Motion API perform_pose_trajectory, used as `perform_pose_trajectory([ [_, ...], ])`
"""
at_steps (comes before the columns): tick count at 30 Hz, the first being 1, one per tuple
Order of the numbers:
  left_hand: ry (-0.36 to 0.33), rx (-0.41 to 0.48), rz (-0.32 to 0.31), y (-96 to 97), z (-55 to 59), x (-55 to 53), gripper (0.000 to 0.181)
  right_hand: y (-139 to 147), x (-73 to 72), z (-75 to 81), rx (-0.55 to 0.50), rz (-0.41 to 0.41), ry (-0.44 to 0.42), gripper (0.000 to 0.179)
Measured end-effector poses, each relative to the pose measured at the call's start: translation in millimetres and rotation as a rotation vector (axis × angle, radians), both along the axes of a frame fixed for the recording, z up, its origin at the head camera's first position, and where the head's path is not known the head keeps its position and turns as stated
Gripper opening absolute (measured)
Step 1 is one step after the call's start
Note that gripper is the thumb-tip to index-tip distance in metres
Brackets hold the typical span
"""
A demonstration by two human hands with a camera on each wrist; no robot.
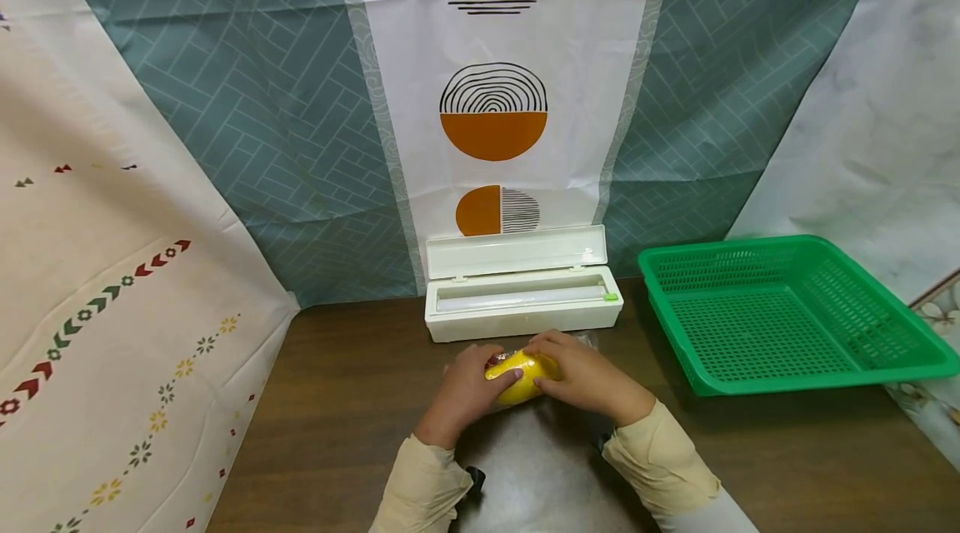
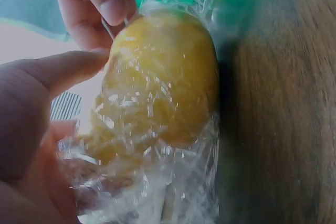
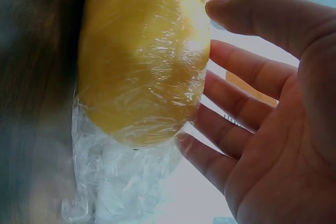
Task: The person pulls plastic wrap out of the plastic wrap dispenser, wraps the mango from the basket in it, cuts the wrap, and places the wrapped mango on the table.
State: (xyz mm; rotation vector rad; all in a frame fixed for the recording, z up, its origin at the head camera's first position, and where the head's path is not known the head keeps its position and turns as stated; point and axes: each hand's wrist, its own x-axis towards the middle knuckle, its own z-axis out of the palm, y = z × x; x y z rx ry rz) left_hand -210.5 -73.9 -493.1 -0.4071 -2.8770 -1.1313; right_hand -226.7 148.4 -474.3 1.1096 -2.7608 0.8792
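Between both hands sits a rounded yellow item [image 1: 528,372] wrapped in clear cling film, close over the table; its exact kind I cannot tell. From the left side, my left hand [image 1: 467,390] holds it, thumb across the near face. My right hand [image 1: 583,375] grips the other end with thumb and fingertips. A small reddish patch shows at the left end in the head view. Crumpled film [image 2: 173,192] bunches at one end in the left wrist view. Loose film [image 3: 121,187] also trails off the other end in the right wrist view.
Just behind the hands stands a white cling film dispenser [image 1: 525,321], lid raised, with a film roll [image 1: 517,299] inside and a green slider [image 1: 611,297]. A green plastic basket [image 1: 795,388] is at the right. Patterned cloths hang behind and at the left of the brown table [image 1: 330,416].
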Motion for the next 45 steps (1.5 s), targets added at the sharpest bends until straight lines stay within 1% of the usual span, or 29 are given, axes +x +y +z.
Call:
perform_pose_trajectory([
  [3, 0.074, 0.057, 0.030, 3.5, 5.5, 2.8, 0.038, -1, -0.9, -1.7, 0.003, 0.000, 0.012, 0.043],
  [5, 0.105, 0.098, 0.036, 6.1, 9.7, 4.8, 0.032, -1, -1.2, -2.7, 0.007, -0.001, 0.017, 0.046],
  [6, 0.115, 0.105, 0.032, 7.2, 11.3, 5.6, 0.030, -1, -1.1, -3.2, 0.010, -0.004, 0.017, 0.049],
  [9, 0.120, 0.088, 0.000, 9.5, 14.0, 7.2, 0.027, -2, -1.1, -4.7, 0.032, -0.020, 0.021, 0.056],
  [13, 0.116, 0.062, -0.045, 11.3, 12.7, 7.2, 0.029, -4, -2.1, -9.1, 0.051, -0.043, 0.045, 0.065],
  [18, 0.144, 0.038, -0.042, 12.0, 10.1, 6.7, 0.032, -8, -4.2, -17.4, 0.029, -0.065, 0.113, 0.072],
  [22, 0.149, 0.010, -0.040, 11.5, 9.2, 7.0, 0.035, -11, -6.2, -24.2, 0.025, -0.075, 0.167, 0.076],
  [26, 0.158, -0.006, -0.043, 11.7, 8.5, 6.8, 0.037, -13, -8.6, -30.1, 0.023, -0.089, 0.186, 0.078],
  [31, 0.151, -0.007, -0.044, 12.8, 8.7, 6.6, 0.038, -13, -11.2, -34.2, 0.025, -0.111, 0.188, 0.076],
  [37, 0.141, 0.005, -0.049, 14.3, 10.5, 8.2, 0.039, -10, -12.2, -32.5, 0.045, -0.098, 0.184, 0.075],
  [40, 0.141, 0.003, -0.050, 15.2, 10.9, 9.1, 0.038, -9, -11.6, -31.1, 0.069, -0.090, 0.160, 0.074],
  [45, 0.125, 0.008, -0.053, 15.8, 12.1, 10.4, 0.038, -8, -9.4, -29.7, 0.099, -0.085, 0.088, 0.072],
])
